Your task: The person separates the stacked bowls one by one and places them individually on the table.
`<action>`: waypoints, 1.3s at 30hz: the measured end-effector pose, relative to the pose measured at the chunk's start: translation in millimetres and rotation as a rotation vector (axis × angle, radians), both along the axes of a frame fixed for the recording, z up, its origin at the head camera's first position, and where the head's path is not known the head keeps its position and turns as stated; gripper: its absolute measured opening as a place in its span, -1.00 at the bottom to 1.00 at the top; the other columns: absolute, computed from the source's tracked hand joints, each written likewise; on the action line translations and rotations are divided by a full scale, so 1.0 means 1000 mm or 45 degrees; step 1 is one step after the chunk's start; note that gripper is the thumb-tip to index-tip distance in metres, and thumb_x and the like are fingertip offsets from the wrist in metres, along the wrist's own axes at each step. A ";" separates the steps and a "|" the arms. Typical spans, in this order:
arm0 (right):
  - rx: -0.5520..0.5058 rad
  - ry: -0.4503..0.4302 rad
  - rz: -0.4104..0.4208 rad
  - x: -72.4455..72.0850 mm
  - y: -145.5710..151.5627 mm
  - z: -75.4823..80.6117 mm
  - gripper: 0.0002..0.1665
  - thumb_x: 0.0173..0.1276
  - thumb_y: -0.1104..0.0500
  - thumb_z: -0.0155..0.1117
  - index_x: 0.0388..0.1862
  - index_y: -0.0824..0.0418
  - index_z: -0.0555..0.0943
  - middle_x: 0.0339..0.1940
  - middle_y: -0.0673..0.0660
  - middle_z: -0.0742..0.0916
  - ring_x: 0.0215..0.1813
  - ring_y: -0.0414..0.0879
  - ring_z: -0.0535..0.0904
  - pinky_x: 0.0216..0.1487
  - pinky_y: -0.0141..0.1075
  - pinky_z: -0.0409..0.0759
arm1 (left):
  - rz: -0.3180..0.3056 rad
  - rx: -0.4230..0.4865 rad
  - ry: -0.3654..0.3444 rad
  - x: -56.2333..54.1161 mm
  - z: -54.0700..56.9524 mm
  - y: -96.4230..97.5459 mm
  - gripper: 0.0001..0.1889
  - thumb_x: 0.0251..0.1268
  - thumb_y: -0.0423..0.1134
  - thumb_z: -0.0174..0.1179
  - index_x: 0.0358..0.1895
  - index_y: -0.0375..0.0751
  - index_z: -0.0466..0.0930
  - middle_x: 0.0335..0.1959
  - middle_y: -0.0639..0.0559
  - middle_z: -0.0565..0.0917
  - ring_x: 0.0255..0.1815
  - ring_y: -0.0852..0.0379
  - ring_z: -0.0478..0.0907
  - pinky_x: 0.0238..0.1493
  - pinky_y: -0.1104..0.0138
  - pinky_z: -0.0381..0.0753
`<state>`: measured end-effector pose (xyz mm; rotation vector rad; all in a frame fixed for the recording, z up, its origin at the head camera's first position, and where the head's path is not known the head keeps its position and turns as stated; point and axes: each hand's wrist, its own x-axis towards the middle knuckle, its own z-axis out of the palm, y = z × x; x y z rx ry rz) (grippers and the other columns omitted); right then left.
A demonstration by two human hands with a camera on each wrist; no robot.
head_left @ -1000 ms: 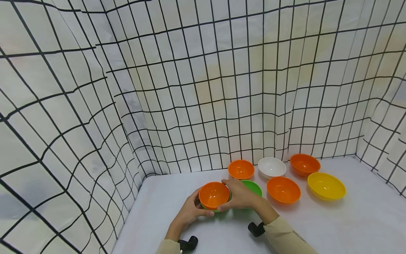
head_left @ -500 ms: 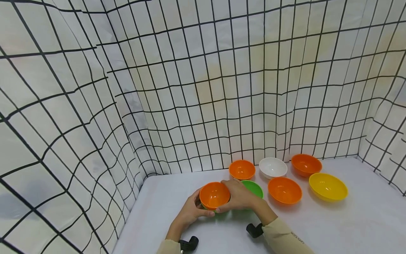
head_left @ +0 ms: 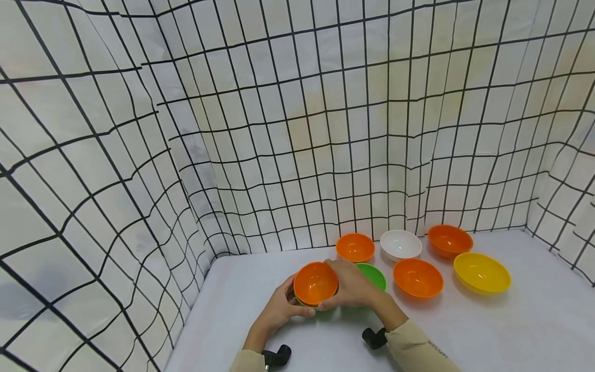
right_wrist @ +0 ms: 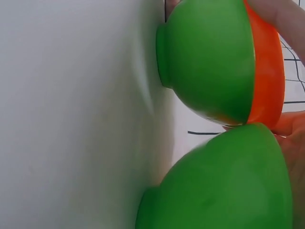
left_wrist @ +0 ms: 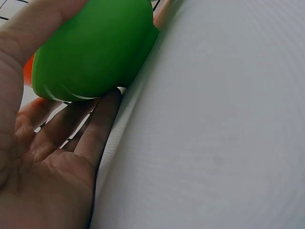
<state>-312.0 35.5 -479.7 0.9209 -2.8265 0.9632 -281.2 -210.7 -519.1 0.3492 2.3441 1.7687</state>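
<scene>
An orange bowl (head_left: 316, 283) sits partly inside a green bowl (right_wrist: 209, 57), its orange rim standing out above the green one. From the left, my left hand (head_left: 278, 311) holds the green bowl, thumb in front and fingers around its far side. My right hand (head_left: 350, 285) grips the orange bowl near its rim from the right, its thumb toward me. The green bowl's foot is at the white table in the right wrist view. A second green bowl (head_left: 374, 276) stands close on the right, partly hidden behind my right hand and forearm.
Farther right and back on the white table (head_left: 525, 320) are several bowls: a small orange bowl (head_left: 355, 248), a white bowl (head_left: 401, 245), two more orange bowls (head_left: 450, 241) and a yellow bowl (head_left: 482, 273). White, black-gridded cloth walls (head_left: 297, 129) rise around the table.
The orange bowl has risen slightly in my right hand, relative to the green bowl below it. My left hand has stayed almost still.
</scene>
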 end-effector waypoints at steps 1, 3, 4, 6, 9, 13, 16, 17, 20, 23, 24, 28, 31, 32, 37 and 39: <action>-0.007 -0.001 -0.005 0.000 0.001 0.001 0.37 -0.12 -0.46 0.59 0.54 0.24 0.33 0.37 0.14 0.61 0.37 0.09 0.49 0.35 0.15 0.61 | 0.001 0.001 -0.006 0.000 0.000 0.000 0.04 -0.02 -0.09 0.63 0.57 0.11 0.22 0.53 0.05 0.41 0.53 -0.09 0.37 0.57 -0.01 0.38; -0.021 -0.004 -0.016 0.000 0.002 0.002 0.40 -0.12 -0.46 0.59 0.56 0.25 0.30 0.43 0.16 0.58 0.41 0.13 0.48 0.37 0.18 0.58 | 0.004 0.003 -0.017 0.000 -0.001 0.000 0.06 -0.04 -0.09 0.64 0.58 0.10 0.21 0.54 0.05 0.39 0.54 -0.10 0.36 0.58 -0.01 0.35; -0.031 -0.012 -0.019 0.001 0.003 0.002 0.40 -0.11 -0.46 0.58 0.57 0.25 0.29 0.45 0.17 0.56 0.44 0.14 0.46 0.39 0.19 0.57 | 0.004 0.004 -0.019 -0.001 -0.001 0.000 0.07 -0.04 -0.09 0.64 0.58 0.10 0.20 0.55 0.04 0.38 0.54 -0.10 0.35 0.58 -0.01 0.34; -0.070 -0.037 -0.025 0.001 0.005 0.004 0.39 -0.10 -0.43 0.59 0.58 0.25 0.28 0.48 0.17 0.54 0.46 0.16 0.44 0.40 0.21 0.55 | 0.006 0.006 -0.022 -0.001 -0.001 0.001 0.08 -0.06 -0.09 0.65 0.58 0.09 0.20 0.56 0.04 0.37 0.55 -0.10 0.35 0.59 0.00 0.32; -0.130 -0.074 -0.024 0.001 0.008 0.007 0.37 -0.07 -0.38 0.61 0.59 0.23 0.26 0.52 0.17 0.50 0.50 0.16 0.41 0.44 0.23 0.50 | 0.010 0.006 -0.020 -0.001 -0.001 0.000 0.09 -0.07 -0.09 0.65 0.59 0.08 0.19 0.57 0.02 0.36 0.56 -0.09 0.33 0.60 0.01 0.31; -0.182 -0.111 -0.036 0.003 0.011 0.010 0.34 -0.05 -0.34 0.62 0.60 0.20 0.25 0.54 0.17 0.48 0.49 0.15 0.43 0.44 0.23 0.50 | 0.009 0.008 -0.021 -0.001 0.000 0.001 0.09 -0.07 -0.10 0.66 0.58 0.07 0.20 0.56 0.00 0.37 0.56 -0.09 0.33 0.61 -0.01 0.29; -0.214 -0.147 -0.044 0.004 0.014 0.013 0.34 -0.03 -0.32 0.63 0.61 0.20 0.23 0.55 0.17 0.46 0.47 0.15 0.45 0.43 0.23 0.52 | 0.009 0.004 -0.016 -0.001 0.000 0.002 0.08 -0.06 -0.09 0.65 0.58 0.08 0.20 0.54 0.00 0.39 0.54 -0.09 0.35 0.60 -0.01 0.31; -0.220 -0.156 -0.048 0.005 0.015 0.013 0.35 -0.04 -0.33 0.63 0.62 0.19 0.23 0.56 0.17 0.45 0.48 0.15 0.45 0.43 0.23 0.51 | 0.009 0.004 -0.016 -0.001 0.000 0.002 0.08 -0.06 -0.09 0.65 0.58 0.08 0.20 0.54 0.00 0.40 0.53 -0.09 0.37 0.59 0.00 0.34; -0.229 -0.185 -0.062 0.004 0.018 0.016 0.38 -0.06 -0.35 0.63 0.63 0.17 0.21 0.58 0.14 0.44 0.49 0.14 0.44 0.44 0.23 0.50 | 0.010 0.000 -0.011 -0.002 0.000 0.001 0.08 -0.06 -0.09 0.65 0.58 0.09 0.20 0.53 -0.01 0.40 0.51 -0.09 0.39 0.54 0.07 0.43; -0.220 -0.195 -0.089 0.003 0.021 0.017 0.40 -0.07 -0.36 0.63 0.64 0.15 0.20 0.58 0.12 0.43 0.50 0.13 0.43 0.45 0.25 0.49 | 0.009 0.013 -0.015 -0.001 0.001 0.001 0.08 -0.06 -0.13 0.65 0.58 0.09 0.20 0.54 -0.02 0.39 0.50 -0.09 0.40 0.50 0.15 0.49; -0.220 -0.197 -0.093 0.003 0.022 0.017 0.39 -0.07 -0.36 0.63 0.64 0.14 0.20 0.58 0.11 0.44 0.50 0.13 0.43 0.44 0.25 0.49 | 0.005 0.016 -0.013 -0.001 0.001 0.001 0.09 -0.06 -0.14 0.65 0.59 0.08 0.19 0.54 -0.02 0.38 0.50 -0.09 0.40 0.49 0.17 0.50; -0.229 -0.188 -0.094 0.003 0.025 0.020 0.38 -0.08 -0.33 0.64 0.62 0.15 0.22 0.54 0.11 0.48 0.47 0.12 0.45 0.43 0.24 0.51 | 0.004 0.011 -0.014 -0.001 0.002 0.000 0.10 -0.07 -0.15 0.65 0.59 0.07 0.19 0.55 -0.03 0.38 0.50 -0.09 0.39 0.50 0.18 0.49; -0.231 -0.180 -0.100 0.003 0.028 0.022 0.37 -0.10 -0.33 0.66 0.61 0.16 0.24 0.52 0.11 0.51 0.45 0.12 0.47 0.42 0.23 0.53 | 0.029 -0.009 -0.002 -0.001 0.003 -0.001 0.10 -0.09 -0.14 0.66 0.59 0.06 0.20 0.53 -0.04 0.40 0.50 -0.09 0.40 0.53 0.10 0.45; -0.233 -0.176 -0.102 0.003 0.028 0.023 0.37 -0.10 -0.32 0.66 0.61 0.16 0.25 0.51 0.11 0.51 0.45 0.12 0.47 0.41 0.23 0.53 | 0.042 -0.015 0.000 0.000 0.003 -0.002 0.10 -0.10 -0.14 0.67 0.58 0.07 0.21 0.52 -0.03 0.41 0.50 -0.09 0.40 0.54 0.07 0.44; -0.251 -0.162 -0.101 0.002 0.033 0.027 0.35 -0.08 -0.28 0.68 0.60 0.18 0.25 0.51 0.13 0.52 0.42 0.12 0.49 0.39 0.22 0.55 | 0.088 -0.049 0.034 -0.002 0.005 -0.005 0.07 -0.11 -0.13 0.67 0.56 0.08 0.25 0.49 0.01 0.45 0.50 -0.09 0.40 0.59 -0.05 0.34; -0.251 -0.155 -0.101 0.001 0.035 0.028 0.34 -0.08 -0.26 0.68 0.60 0.19 0.25 0.51 0.13 0.51 0.42 0.12 0.50 0.40 0.21 0.55 | 0.102 -0.067 0.048 -0.004 0.006 -0.007 0.06 -0.09 -0.13 0.66 0.56 0.06 0.25 0.48 0.00 0.45 0.48 -0.10 0.41 0.58 -0.07 0.35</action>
